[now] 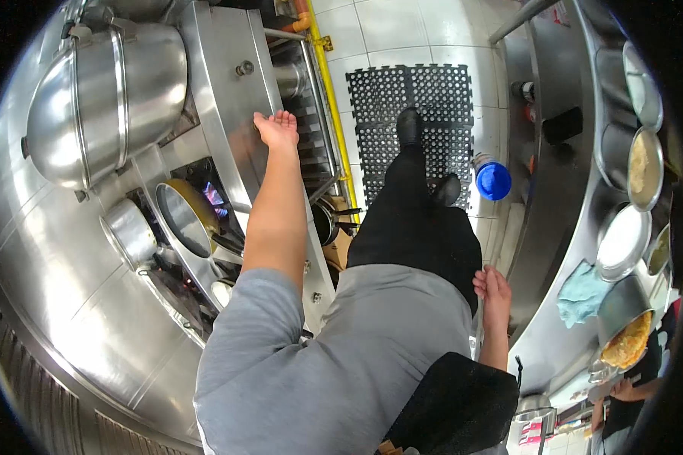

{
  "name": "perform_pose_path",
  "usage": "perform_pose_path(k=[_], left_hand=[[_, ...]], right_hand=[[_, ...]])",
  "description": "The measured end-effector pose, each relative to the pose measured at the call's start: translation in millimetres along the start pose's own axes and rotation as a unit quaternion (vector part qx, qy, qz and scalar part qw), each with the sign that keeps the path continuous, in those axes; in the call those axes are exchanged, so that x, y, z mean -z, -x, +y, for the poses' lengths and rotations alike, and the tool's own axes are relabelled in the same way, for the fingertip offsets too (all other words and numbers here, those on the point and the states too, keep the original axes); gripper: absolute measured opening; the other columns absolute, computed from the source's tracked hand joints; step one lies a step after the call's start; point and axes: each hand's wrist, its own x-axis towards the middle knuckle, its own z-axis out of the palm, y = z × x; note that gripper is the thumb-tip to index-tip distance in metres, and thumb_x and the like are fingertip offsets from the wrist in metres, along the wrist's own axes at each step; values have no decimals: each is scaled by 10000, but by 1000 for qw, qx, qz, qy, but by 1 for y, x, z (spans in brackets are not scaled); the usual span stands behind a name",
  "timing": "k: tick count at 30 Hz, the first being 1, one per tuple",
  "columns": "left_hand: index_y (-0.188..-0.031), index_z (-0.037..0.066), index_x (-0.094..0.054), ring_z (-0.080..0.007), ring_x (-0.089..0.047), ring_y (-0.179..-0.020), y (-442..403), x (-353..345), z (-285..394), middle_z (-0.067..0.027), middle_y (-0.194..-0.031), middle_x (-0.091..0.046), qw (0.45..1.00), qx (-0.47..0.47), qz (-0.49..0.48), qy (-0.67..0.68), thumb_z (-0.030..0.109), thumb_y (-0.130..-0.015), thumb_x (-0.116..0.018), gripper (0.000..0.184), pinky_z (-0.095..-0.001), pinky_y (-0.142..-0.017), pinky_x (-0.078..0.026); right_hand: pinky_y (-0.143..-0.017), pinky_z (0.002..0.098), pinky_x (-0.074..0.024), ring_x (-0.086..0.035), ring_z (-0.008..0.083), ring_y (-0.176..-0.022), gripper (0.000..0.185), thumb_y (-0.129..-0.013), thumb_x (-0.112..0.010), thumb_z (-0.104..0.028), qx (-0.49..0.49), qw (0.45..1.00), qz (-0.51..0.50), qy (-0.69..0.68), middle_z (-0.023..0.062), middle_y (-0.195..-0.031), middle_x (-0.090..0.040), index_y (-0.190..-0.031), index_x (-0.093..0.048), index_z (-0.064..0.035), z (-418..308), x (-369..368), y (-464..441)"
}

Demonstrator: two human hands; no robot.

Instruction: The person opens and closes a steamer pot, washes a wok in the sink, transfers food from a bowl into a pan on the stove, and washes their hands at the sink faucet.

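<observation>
Head view: the left hand [278, 130] is unfolded, thumb apart from fingers, holding nothing visible, near the steel panel [234, 105]. The round knob [244, 68], ahead-left of that hand, is probably rigid and smooth; grasp its rim. The right hand [495, 292] is half-curled; contents cannot be determined.

The wearer's two hands [278, 135], two shoes [409, 127], one blue-lidded container [494, 181], one yellow pipe [336, 121], one cloth [582, 296]

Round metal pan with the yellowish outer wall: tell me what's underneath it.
Along the right side of the round metal pan, a blue-violet flame shows from below; the rest underneath is covered by the pan and cannot be seen.
</observation>
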Motion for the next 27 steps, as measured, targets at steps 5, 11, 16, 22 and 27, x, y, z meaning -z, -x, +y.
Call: perform_pose_path(k=[5, 11, 16, 22, 27], left_hand=[[-1154, 31, -381, -249, -537, -793, 1, -2, -3, -111, -950, -527, 999, -26, 6, -42, 542, -977, -532, 562, -400, -684, -499], [-1045, -8, -484, -241, -543, -711, 5, -14, -6, -114, -892, -546, 995, -41, 63, -71, 575, -987, -493, 585, -392, -663, -504], [-952, -1, -483, -249, -524, -686, -1, -19, -6, -106, -855, -552, 989, -47, 105, -89, 543, -1000, -460, 546, -373, -625, -467], [-987, 4, -495, -234, -536, -698, -12, -21, -2, -102, -880, -567, 987, -32, 113, -107, 480, -996, -433, 481, -364, -612, -472], [-974, 12, -507, -235, -536, -711, -1, -24, -2, -101, -873, -565, 982, -45, 134, -128, 483, -1010, -442, 477, -362, -613, -465]], right_hand=[[-768, 245, -524, -662, 110, -882, 394, -1084, -564, -291, -27, 999, 28, -16, 69, -1046, -717, -1320, -635, 16, 72, 38, 1], [-702, 221, -513, -646, 80, -821, 368, -1074, -588, -285, -22, 998, 32, -48, 33, -996, -712, -1320, -627, -14, 133, 53, -21], [-687, 218, -497, -612, 65, -784, 346, -1072, -593, -302, -18, 996, 38, -76, 0, -940, -686, -1297, -654, -46, 163, 48, -27], [-689, 224, -494, -601, 65, -775, 338, -1078, -583, -318, -30, 993, 43, -103, -4, -919, -673, -1270, -665, -52, 175, 49, -25], [-680, 226, -498, -597, 64, -762, 322, -1080, -582, -322, -37, 991, 50, -118, -3, -904, -668, -1228, -675, -52, 188, 52, -26]])
